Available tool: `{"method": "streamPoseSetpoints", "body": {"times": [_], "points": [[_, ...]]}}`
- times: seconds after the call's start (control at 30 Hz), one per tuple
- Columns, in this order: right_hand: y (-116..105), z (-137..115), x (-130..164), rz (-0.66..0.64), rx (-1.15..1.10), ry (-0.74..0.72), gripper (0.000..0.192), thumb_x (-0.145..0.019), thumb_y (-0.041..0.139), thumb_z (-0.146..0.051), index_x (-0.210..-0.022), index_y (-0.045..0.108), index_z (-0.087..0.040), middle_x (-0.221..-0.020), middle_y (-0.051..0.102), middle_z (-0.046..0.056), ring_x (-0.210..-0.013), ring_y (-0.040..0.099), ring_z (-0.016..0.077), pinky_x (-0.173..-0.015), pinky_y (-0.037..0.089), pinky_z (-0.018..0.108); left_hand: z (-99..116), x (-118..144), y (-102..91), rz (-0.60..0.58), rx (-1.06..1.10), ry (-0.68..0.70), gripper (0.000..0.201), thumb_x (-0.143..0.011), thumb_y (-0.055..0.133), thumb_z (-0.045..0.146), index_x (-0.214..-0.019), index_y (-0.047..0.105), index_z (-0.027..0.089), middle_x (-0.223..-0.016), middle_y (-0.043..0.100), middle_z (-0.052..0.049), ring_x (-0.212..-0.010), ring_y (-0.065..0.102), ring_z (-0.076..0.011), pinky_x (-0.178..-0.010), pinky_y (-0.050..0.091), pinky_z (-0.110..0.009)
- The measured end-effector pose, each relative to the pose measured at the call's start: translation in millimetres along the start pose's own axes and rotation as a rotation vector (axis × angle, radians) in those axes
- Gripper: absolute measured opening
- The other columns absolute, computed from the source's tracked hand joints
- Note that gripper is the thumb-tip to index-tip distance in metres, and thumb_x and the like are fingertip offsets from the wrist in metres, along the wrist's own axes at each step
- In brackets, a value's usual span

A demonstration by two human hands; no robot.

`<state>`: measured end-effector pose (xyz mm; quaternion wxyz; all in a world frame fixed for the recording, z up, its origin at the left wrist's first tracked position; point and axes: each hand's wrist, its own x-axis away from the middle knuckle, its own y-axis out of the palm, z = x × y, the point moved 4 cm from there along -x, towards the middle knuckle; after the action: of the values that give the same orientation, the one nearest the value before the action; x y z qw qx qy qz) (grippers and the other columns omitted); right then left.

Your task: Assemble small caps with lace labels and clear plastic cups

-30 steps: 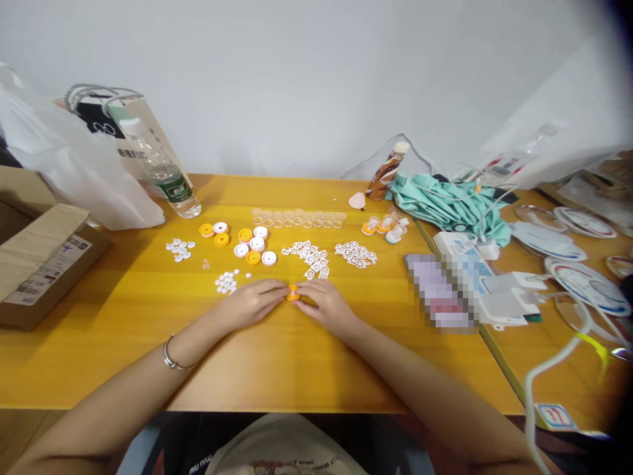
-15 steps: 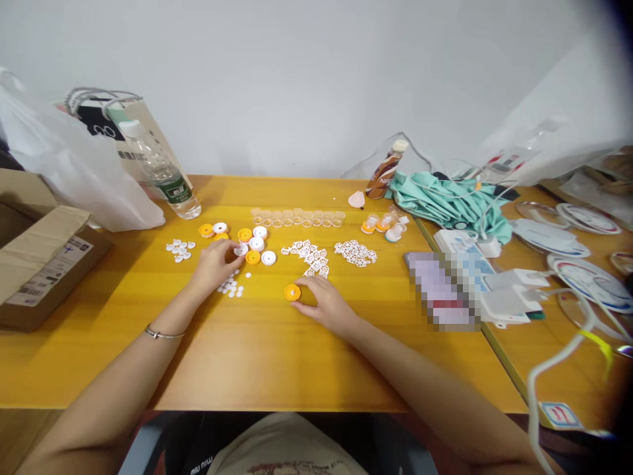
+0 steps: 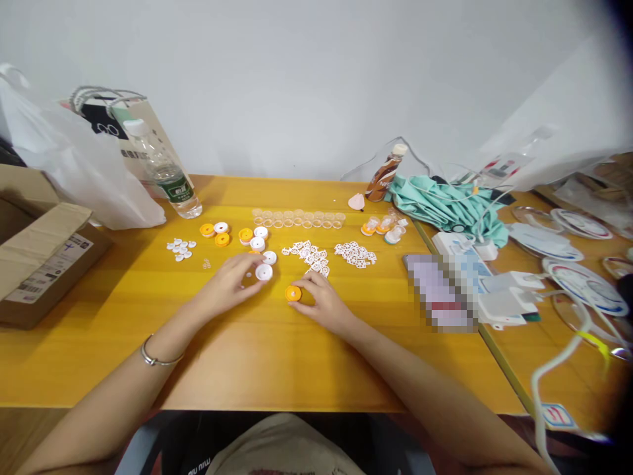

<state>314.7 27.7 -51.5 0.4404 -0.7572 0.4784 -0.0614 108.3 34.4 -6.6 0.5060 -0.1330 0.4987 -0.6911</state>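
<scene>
The left hand (image 3: 228,282) pinches a white cap (image 3: 264,272), just brought nearer to the orange cap (image 3: 293,293), on its left; the right hand (image 3: 324,301) grasps the orange one, leaving both hands occupied.

Five orange caps (image 3: 207,230), one mostly hidden, and five white caps (image 3: 257,243) are showing; three bottles (image 3: 179,188), one paper bag (image 3: 101,125), one phone (image 3: 438,290) and one bracelet (image 3: 158,362) are appearing; white lattices (image 3: 356,254) are overlapping too closely for counting.
</scene>
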Motion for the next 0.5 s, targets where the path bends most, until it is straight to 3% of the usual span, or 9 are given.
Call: {"method": "streamPoseSetpoints", "body": {"times": [0.13, 0.23, 0.37, 0.5], "points": [[0.5, 1.5, 0.3, 0.019, -0.009, -0.003, 0.023, -0.079, 0.064, -0.029, -0.1, 0.058, -0.02, -0.094, 0.052, 0.006, -0.09, 0.053, 0.0196, -0.083, 0.045, 0.036, 8.9, 4.4, 18.4, -0.185, -0.018, 0.087, 0.028, -0.084, 0.055, 0.037, -0.108, 0.054, 0.022, -0.104, 0.062, -0.006, -0.095, 0.057, -0.0202, -0.084, 0.044, -0.035], [0.6, 2.2, 0.2, 0.023, -0.004, -0.003, 0.024, -0.079, 0.064, -0.029, -0.1, 0.057, -0.02, -0.094, 0.052, 0.006, -0.09, 0.052, 0.0195, -0.083, 0.045, 0.036, 10.2, 5.2, 27.5, -0.236, -0.036, 0.101, 0.025, -0.083, 0.057, 0.037, -0.103, 0.056, 0.021, -0.097, 0.063, -0.005, -0.089, 0.058, -0.0197, -0.079, 0.044, -0.033], [0.7, 2.5, 0.4, 0.021, -0.002, -0.009, 0.025, -0.08, 0.063, -0.032, -0.101, 0.057, -0.02, -0.094, 0.052, 0.006, -0.091, 0.052, 0.0199, -0.084, 0.045, 0.036, 6.1, 3.8, 24.0, -0.207, -0.064, 0.095, 0.032, -0.083, 0.058, 0.042, -0.107, 0.055, 0.022, -0.103, 0.062, -0.007, -0.096, 0.057, -0.022, -0.083, 0.043, -0.035], [-0.1, 2.2, 0.6, 0.016, 0.002, -0.003, 0.024, -0.08, 0.063, -0.031, -0.101, 0.058, -0.021, -0.095, 0.053, 0.006, -0.091, 0.052, 0.0203, -0.084, 0.045, 0.037, -12.5, 1.6, 3.8, -0.111, -0.116, 0.048, 0.027, -0.085, 0.055, 0.038, -0.107, 0.055, 0.022, -0.105, 0.061, -0.007, -0.096, 0.056, -0.0222, -0.084, 0.042, -0.038]]}}
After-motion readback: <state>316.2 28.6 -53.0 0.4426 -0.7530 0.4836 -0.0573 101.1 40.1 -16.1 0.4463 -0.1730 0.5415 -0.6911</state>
